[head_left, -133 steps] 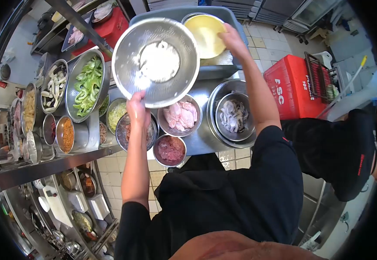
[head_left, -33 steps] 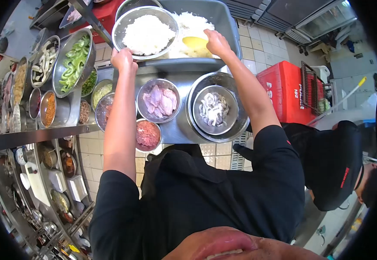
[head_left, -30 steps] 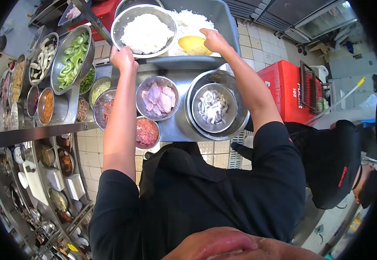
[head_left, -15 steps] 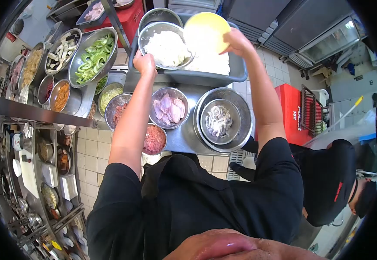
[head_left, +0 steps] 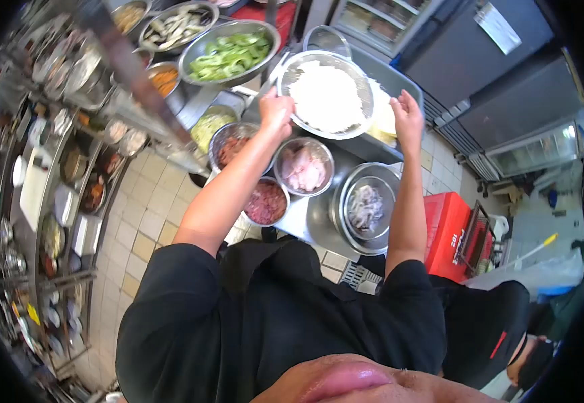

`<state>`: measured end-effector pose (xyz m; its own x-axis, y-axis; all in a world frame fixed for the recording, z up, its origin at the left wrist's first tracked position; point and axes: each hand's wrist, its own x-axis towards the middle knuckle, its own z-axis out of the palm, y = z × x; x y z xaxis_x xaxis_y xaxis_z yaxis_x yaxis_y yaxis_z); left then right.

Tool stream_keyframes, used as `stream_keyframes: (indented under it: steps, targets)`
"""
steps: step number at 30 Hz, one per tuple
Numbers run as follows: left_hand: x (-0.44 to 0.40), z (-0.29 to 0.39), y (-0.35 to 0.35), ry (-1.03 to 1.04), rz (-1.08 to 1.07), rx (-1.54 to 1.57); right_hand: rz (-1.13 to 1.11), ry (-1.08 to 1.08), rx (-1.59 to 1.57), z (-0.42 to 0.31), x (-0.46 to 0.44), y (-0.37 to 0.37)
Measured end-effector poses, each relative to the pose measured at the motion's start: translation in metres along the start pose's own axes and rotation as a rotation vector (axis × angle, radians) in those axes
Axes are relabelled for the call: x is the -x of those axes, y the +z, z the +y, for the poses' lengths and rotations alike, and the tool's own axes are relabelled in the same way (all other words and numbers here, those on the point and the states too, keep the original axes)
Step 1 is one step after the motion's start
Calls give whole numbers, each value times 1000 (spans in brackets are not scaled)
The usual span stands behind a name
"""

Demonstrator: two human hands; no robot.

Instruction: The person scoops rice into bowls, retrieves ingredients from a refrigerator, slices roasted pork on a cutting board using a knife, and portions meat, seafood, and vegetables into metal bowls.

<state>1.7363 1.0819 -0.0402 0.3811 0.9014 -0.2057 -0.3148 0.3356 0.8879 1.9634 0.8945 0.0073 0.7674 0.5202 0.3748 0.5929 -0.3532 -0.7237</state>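
My left hand (head_left: 277,114) grips the left rim of a perforated metal bowl (head_left: 366,101) heaped with white food (head_left: 325,94), possibly rice; glare hides its grain. The bowl is over the grey plastic tub (head_left: 411,94), which holds more white stuff. At the tub's right side my right hand (head_left: 407,117) is raised, fingers apart, with nothing seen in it. Just left of that hand, a pale yellow bowl (head_left: 384,126) shows partly in the tub. A second metal bowl (head_left: 327,40) stands behind the heaped one.
Nearer me are bowls of pale pink meat (head_left: 303,168), minced meat (head_left: 265,203) and greyish strips (head_left: 366,208). Sliced green peppers (head_left: 231,57) fill an oval bowl at left. A metal post (head_left: 130,67) crosses the left side. A red box (head_left: 446,228) and a person in black (head_left: 486,322) are at right.
My right hand has let go of the yellow bowl, now low in the tub. The heaped metal bowl, still in my left hand, has shifted toward the tub's middle. My view has turned.
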Motion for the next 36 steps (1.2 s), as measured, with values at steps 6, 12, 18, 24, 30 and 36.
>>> stream_keyframes:
  steps: [6, 12, 18, 24, 30, 36]
  targets:
    - [79, 17, -77, -148, -89, 165, -393, -476, 32, -147, 130, 42]
    - [164, 73, -212, -268, -124, 36, -641, -369, 49, -295, 214, 49]
    - [212, 117, -367, -258, -78, 113, -617, -558, -296, -393, 239, 185]
    - [245, 146, -514, -56, 318, 108, -653, -514, 579, -421, 176, 359]
    - [279, 184, -623, 143, 699, 162, -842, -694, 493, -348, 90, 426]
    - [310, 212, -700, 241, 996, 333, -813, -616, 380, -332, 67, 432]
